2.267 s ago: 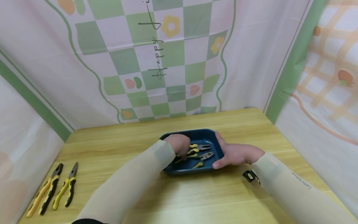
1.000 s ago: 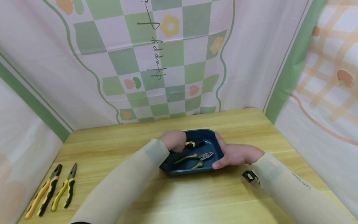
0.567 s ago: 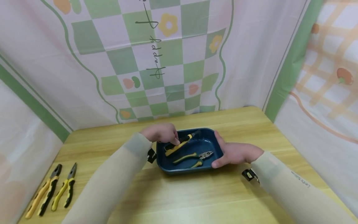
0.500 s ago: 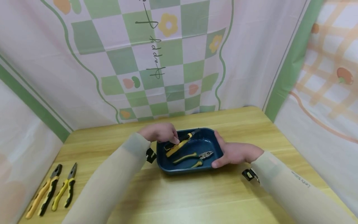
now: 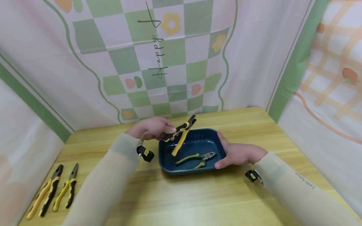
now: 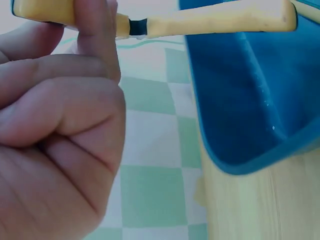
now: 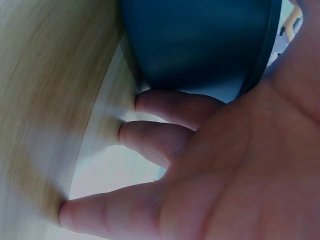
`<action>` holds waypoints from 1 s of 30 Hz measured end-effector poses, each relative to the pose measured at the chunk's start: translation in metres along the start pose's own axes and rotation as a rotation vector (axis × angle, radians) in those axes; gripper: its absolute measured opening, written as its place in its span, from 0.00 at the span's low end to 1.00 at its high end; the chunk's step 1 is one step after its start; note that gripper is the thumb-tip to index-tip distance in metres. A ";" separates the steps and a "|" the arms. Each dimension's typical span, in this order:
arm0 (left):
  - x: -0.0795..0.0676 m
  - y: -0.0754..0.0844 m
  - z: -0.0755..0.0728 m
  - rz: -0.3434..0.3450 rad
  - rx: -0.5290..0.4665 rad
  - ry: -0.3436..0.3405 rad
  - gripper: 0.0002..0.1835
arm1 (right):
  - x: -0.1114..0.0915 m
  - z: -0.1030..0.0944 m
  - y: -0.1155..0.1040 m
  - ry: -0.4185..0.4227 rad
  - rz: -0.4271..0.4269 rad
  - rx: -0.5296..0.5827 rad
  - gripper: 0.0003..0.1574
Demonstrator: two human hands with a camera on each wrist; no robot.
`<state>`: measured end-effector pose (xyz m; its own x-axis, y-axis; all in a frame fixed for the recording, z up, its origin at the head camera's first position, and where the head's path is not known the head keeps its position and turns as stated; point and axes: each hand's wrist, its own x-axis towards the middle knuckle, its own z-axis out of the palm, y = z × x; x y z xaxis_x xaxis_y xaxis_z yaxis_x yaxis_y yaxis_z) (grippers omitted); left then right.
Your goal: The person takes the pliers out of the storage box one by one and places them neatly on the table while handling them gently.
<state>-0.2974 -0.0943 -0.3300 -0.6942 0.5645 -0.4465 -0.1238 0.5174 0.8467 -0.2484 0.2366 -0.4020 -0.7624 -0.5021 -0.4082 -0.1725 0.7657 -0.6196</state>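
Note:
In the head view my left hand [image 5: 155, 128] holds a pair of pliers [image 5: 184, 136] by one handle, thumb and fingers pinching it. The pliers' black jaws point up and away over the tray's far rim, and the yellow second handle swings out over the dark blue tray [image 5: 169, 170]. My right hand [image 5: 240, 155] lies against the tray's right end, thumb at the near corner and forefinger at the far one. In the right wrist view its other fingers [image 7: 155, 142] stretch out beside the wall, tips down on the table. Small green-and-yellow pliers [image 5: 208, 156] lie in the tray.
Two more pairs lie side by side on the wooden table [image 5: 181, 201] at the left: larger pliers [image 5: 46, 193] with orange and black handles, and long-nose pliers [image 5: 66, 188]. Patterned curtains [image 5: 147, 62] stand behind the table and along both sides.
My left hand has drawn back from inside the tray, moving left and up, and lifts the pliers out with their handles spreading apart. The right hand stays at the tray's end.

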 end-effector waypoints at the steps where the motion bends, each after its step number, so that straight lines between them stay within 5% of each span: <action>1: -0.002 -0.001 -0.002 0.006 -0.028 0.011 0.14 | 0.000 0.000 0.000 0.000 -0.002 0.002 0.84; 13: -0.035 -0.021 -0.027 0.032 -0.093 0.137 0.15 | -0.001 0.000 -0.001 0.001 -0.005 0.010 0.83; 20: -0.067 -0.040 -0.039 0.041 -0.123 0.217 0.17 | -0.001 0.001 0.002 -0.001 -0.018 0.017 0.82; 30: -0.104 -0.084 -0.049 -0.067 -0.081 0.255 0.18 | 0.000 0.001 0.001 -0.008 -0.017 0.005 0.81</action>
<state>-0.2501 -0.2276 -0.3402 -0.8373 0.3451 -0.4241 -0.2252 0.4891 0.8426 -0.2479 0.2375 -0.4033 -0.7541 -0.5182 -0.4034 -0.1824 0.7553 -0.6295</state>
